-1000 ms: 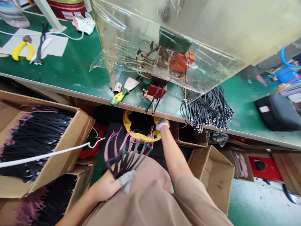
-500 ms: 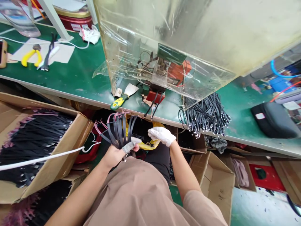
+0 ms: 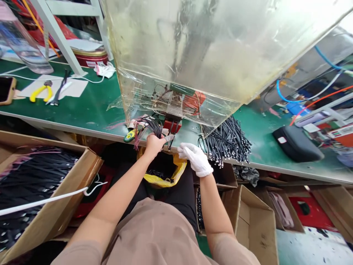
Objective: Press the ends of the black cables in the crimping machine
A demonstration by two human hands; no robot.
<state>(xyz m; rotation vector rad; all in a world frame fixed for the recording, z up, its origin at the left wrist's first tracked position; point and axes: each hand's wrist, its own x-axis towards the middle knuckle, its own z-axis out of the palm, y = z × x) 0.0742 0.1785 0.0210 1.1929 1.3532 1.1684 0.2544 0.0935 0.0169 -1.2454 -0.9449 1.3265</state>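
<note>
The person's left hand (image 3: 154, 144) grips a bunch of black cables (image 3: 154, 127) at the bench (image 3: 93, 115)'s near edge, left of the red block (image 3: 176, 127), probably keeping the strands together. The gloved right hand (image 3: 195, 157), open and seemingly unladen, hovers right. Below, a yellow bag (image 3: 160, 181) gapes, perhaps for catching scraps

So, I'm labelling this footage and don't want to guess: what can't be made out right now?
Head view: the exact number of black strips in the left hand; they overlap.
Head view: the far end of the green-and-yellow tool; the strips and pink wires cover it.
Head view: the bottom of the yellow bag; shadow and dark pieces hide it.
Head view: the left part of the phone; the picture edge cuts it off.
</note>
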